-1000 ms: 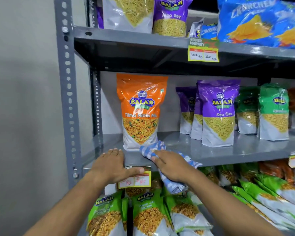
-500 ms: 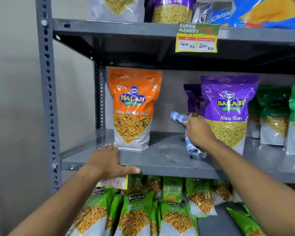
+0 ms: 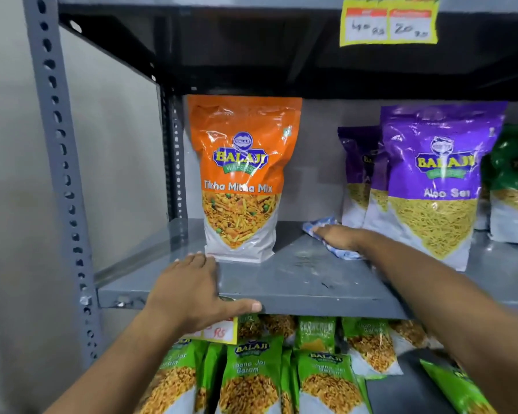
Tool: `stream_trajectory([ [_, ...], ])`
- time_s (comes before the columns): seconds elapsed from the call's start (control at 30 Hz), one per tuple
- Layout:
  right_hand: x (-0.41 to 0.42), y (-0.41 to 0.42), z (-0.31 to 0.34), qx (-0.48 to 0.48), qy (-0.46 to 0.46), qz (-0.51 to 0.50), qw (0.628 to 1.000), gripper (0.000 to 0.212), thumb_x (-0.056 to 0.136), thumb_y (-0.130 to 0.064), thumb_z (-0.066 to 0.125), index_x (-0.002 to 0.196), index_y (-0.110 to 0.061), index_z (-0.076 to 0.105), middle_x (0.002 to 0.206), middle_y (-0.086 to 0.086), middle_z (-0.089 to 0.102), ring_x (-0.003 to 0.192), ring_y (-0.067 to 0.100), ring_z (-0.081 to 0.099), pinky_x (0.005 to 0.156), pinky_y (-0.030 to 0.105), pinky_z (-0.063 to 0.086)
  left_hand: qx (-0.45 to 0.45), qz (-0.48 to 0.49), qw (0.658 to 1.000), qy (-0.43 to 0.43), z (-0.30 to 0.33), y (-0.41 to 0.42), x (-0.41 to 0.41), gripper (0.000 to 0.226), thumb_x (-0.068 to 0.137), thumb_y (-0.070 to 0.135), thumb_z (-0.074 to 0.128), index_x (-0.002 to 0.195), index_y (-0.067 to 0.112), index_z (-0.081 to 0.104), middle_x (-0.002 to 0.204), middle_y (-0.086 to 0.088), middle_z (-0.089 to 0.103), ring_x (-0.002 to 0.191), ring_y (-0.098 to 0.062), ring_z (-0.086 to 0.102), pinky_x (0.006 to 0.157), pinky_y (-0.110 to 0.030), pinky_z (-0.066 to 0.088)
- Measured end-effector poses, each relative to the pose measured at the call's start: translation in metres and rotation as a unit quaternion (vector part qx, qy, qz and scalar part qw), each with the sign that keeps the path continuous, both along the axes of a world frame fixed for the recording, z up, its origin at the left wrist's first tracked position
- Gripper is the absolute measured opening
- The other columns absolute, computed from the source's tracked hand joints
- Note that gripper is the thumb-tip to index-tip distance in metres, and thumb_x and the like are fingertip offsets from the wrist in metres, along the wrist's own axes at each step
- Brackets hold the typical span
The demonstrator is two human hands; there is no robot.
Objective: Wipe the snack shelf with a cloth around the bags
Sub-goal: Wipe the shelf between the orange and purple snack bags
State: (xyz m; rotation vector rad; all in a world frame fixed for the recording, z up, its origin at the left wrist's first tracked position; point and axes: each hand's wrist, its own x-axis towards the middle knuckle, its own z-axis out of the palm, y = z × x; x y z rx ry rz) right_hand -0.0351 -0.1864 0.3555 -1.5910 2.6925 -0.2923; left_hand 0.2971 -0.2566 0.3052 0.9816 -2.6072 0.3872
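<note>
The grey metal shelf (image 3: 296, 282) holds an upright orange snack bag (image 3: 241, 180) on the left and purple snack bags (image 3: 431, 180) on the right. My right hand (image 3: 340, 237) lies flat on a blue and white cloth (image 3: 317, 227), pressing it onto the shelf surface deep in the gap between the orange and purple bags. Most of the cloth is hidden under the hand. My left hand (image 3: 192, 289) grips the shelf's front edge, fingers on top just in front of the orange bag, thumb along the front lip.
Green snack bags (image 3: 515, 186) stand at the far right of the shelf. More green bags (image 3: 251, 377) fill the shelf below. A yellow price tag (image 3: 389, 20) hangs from the upper shelf, another price tag (image 3: 219, 333) under my left hand. A perforated grey upright (image 3: 60, 174) stands left.
My right hand has dropped from raised beside the purple bag to flat on the shelf with the cloth under it. The view has moved closer. The left hand stays on the edge.
</note>
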Motion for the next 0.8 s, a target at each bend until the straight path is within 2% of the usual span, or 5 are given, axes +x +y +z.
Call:
stream_trajectory([
  [0.23, -0.018, -0.018, -0.002, -0.058, -0.123, -0.017, 0.991, 0.033, 0.096, -0.047, 0.029, 0.069, -0.031, 0.039, 0.077, -0.017, 0.035, 0.069, -0.004, 0.032, 0.069, 0.015, 0.030, 0.007, -0.001, 1.000, -0.003, 0.000, 0.001, 0.000, 0.131, 0.051, 0.108, 0.011, 0.138, 0.017, 0.046, 0.149, -0.004, 0.047, 0.136, -0.022, 0.042, 0.112, -0.039, 0.034],
  [0.33, -0.029, -0.032, -0.010, -0.095, -0.168, 0.016, 0.981, 0.045, 0.088, -0.062, 0.036, 0.082, -0.021, 0.053, 0.090, -0.005, 0.057, 0.085, 0.007, 0.054, 0.091, 0.023, 0.037, 0.007, 0.003, 1.000, 0.007, 0.000, 0.002, -0.001, 0.135, 0.046, 0.109, 0.008, 0.137, 0.017, 0.048, 0.147, -0.006, 0.048, 0.135, -0.022, 0.044, 0.111, -0.039, 0.035],
  [0.4, -0.017, -0.027, -0.012, -0.085, -0.186, 0.051, 0.977, 0.059, 0.087, -0.066, 0.036, 0.118, -0.021, 0.056, 0.132, 0.004, 0.056, 0.127, 0.025, 0.049, 0.115, 0.038, 0.026, 0.007, 0.002, 1.000, 0.010, 0.001, 0.001, -0.001, 0.135, 0.046, 0.109, 0.009, 0.135, 0.017, 0.050, 0.147, -0.007, 0.049, 0.135, -0.023, 0.044, 0.110, -0.039, 0.036],
  [0.53, 0.004, -0.009, -0.003, -0.016, -0.118, 0.078, 0.990, 0.042, 0.100, -0.036, 0.032, 0.137, -0.018, 0.044, 0.145, 0.003, 0.044, 0.131, 0.023, 0.042, 0.109, 0.029, 0.024, 0.011, -0.002, 1.000, 0.005, 0.001, 0.005, -0.001, 0.133, 0.047, 0.107, 0.010, 0.138, 0.017, 0.048, 0.150, -0.006, 0.047, 0.137, -0.022, 0.042, 0.110, -0.039, 0.036],
  [0.8, 0.026, 0.023, -0.010, 0.019, -0.102, 0.176, 0.979, 0.049, 0.100, -0.033, 0.038, 0.147, -0.023, 0.030, 0.156, -0.007, 0.026, 0.145, 0.011, 0.021, 0.115, 0.022, 0.012, 0.023, -0.001, 1.000, 0.001, 0.001, 0.006, 0.000, 0.131, 0.046, 0.108, 0.008, 0.131, 0.018, 0.052, 0.148, -0.006, 0.049, 0.136, -0.023, 0.044, 0.107, -0.040, 0.040],
])
